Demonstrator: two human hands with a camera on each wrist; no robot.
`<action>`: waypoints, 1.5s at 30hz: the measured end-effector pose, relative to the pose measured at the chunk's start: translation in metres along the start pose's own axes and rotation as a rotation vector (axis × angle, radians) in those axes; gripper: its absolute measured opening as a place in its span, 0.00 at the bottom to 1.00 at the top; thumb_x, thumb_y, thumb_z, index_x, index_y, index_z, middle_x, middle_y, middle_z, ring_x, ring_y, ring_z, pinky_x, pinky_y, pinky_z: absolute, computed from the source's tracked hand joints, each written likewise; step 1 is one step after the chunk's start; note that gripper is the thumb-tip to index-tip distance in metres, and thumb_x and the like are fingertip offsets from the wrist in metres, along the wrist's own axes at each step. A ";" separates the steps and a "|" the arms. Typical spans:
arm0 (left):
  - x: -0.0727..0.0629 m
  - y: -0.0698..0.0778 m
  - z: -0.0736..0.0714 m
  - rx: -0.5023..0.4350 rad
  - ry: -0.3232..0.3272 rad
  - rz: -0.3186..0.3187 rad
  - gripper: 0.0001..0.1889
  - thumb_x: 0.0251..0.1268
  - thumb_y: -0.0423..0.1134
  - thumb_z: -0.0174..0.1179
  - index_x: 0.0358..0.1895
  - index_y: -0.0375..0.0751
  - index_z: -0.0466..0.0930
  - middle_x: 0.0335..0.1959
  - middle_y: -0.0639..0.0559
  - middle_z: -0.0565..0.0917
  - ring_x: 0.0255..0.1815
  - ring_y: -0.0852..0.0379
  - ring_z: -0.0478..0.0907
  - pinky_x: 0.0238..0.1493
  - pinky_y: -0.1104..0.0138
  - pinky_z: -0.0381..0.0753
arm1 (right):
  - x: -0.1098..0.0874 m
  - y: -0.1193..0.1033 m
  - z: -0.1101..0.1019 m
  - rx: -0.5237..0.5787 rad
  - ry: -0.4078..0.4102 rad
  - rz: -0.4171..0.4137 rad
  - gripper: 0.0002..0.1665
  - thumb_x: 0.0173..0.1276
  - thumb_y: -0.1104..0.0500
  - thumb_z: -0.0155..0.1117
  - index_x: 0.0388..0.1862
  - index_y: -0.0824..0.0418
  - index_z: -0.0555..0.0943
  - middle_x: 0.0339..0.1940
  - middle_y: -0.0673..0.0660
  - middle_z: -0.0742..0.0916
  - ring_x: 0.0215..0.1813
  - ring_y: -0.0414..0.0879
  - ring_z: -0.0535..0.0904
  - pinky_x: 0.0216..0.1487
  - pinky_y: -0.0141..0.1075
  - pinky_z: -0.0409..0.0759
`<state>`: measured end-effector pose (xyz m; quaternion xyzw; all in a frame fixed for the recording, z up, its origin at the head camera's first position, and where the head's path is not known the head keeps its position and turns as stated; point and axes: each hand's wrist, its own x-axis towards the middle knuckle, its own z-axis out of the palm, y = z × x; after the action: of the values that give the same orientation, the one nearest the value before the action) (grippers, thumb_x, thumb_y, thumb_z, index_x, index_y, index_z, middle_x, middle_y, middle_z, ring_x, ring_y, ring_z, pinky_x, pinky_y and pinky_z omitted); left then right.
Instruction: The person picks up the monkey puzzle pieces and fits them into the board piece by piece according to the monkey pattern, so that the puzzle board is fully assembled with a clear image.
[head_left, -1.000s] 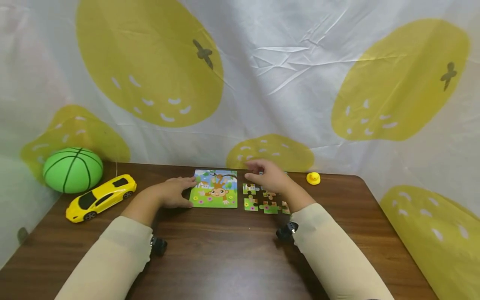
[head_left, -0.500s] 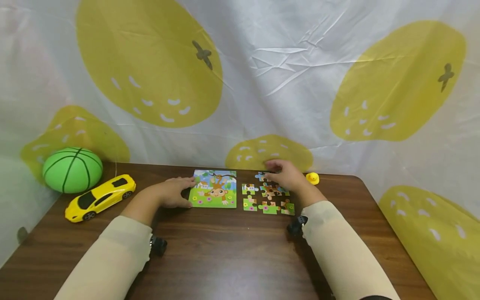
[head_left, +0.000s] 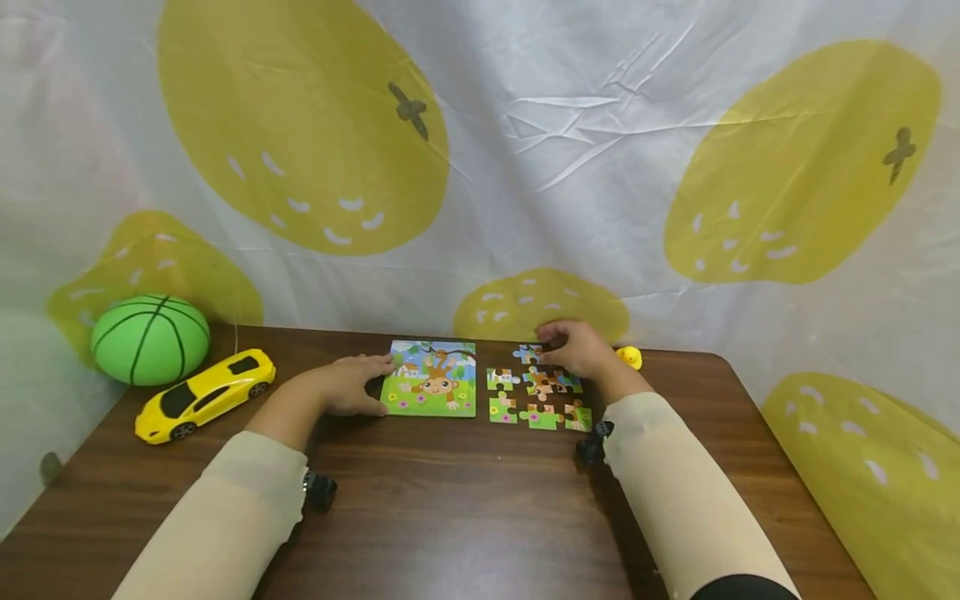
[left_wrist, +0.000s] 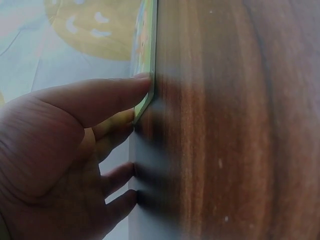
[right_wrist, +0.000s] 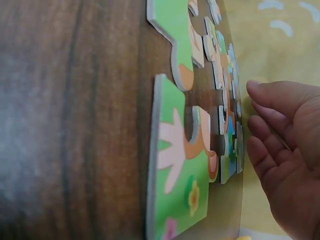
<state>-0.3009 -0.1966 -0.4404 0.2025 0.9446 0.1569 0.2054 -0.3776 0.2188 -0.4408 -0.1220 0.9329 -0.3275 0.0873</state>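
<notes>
In the head view a square picture board (head_left: 429, 385) with a monkey on it lies flat on the table. My left hand (head_left: 348, 383) rests at its left side, thumb and fingers spread. The thumb (left_wrist: 117, 97) touches the board's edge in the left wrist view. Right of the board are loose jigsaw pieces (head_left: 542, 417) in rough rows, showing parts of a monkey picture. Over their back right corner hovers my right hand (head_left: 583, 348), fingers loosely bent. The right wrist view shows its thumb and fingers apart from the pieces, holding nothing; the hand hides part of the back row.
A green ball (head_left: 150, 340) and a yellow toy car (head_left: 206, 396) stand at the table's left. A small yellow duck (head_left: 630, 357) sits just right of my right hand. Behind the table (head_left: 450, 517) hangs a white curtain (head_left: 570, 167) with yellow fruit prints.
My right hand has moved right, from above the left pieces to the back right corner, uncovering several pieces. The left hand and the board have stayed in place.
</notes>
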 end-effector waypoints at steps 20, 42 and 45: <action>0.004 0.001 0.000 -0.006 -0.003 -0.012 0.44 0.73 0.53 0.68 0.85 0.43 0.61 0.90 0.44 0.54 0.89 0.27 0.46 0.86 0.31 0.48 | 0.006 -0.001 -0.001 -0.065 -0.071 0.034 0.29 0.69 0.60 0.77 0.68 0.60 0.83 0.63 0.62 0.87 0.66 0.60 0.81 0.67 0.54 0.83; 0.005 -0.002 0.001 0.000 -0.007 0.005 0.44 0.72 0.53 0.69 0.85 0.43 0.61 0.90 0.42 0.54 0.89 0.27 0.47 0.86 0.31 0.48 | 0.007 -0.004 0.002 -0.099 -0.021 -0.001 0.18 0.75 0.60 0.71 0.62 0.58 0.87 0.56 0.61 0.88 0.57 0.55 0.83 0.60 0.50 0.84; 0.006 -0.002 0.001 -0.002 -0.009 -0.002 0.44 0.72 0.53 0.68 0.85 0.44 0.61 0.90 0.43 0.54 0.89 0.27 0.46 0.86 0.31 0.48 | 0.007 -0.005 0.002 -0.100 -0.006 0.003 0.15 0.77 0.58 0.69 0.59 0.57 0.88 0.55 0.59 0.87 0.57 0.54 0.82 0.60 0.49 0.83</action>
<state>-0.3062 -0.1958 -0.4439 0.2021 0.9436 0.1570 0.2099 -0.3825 0.2118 -0.4393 -0.1258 0.9479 -0.2802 0.0844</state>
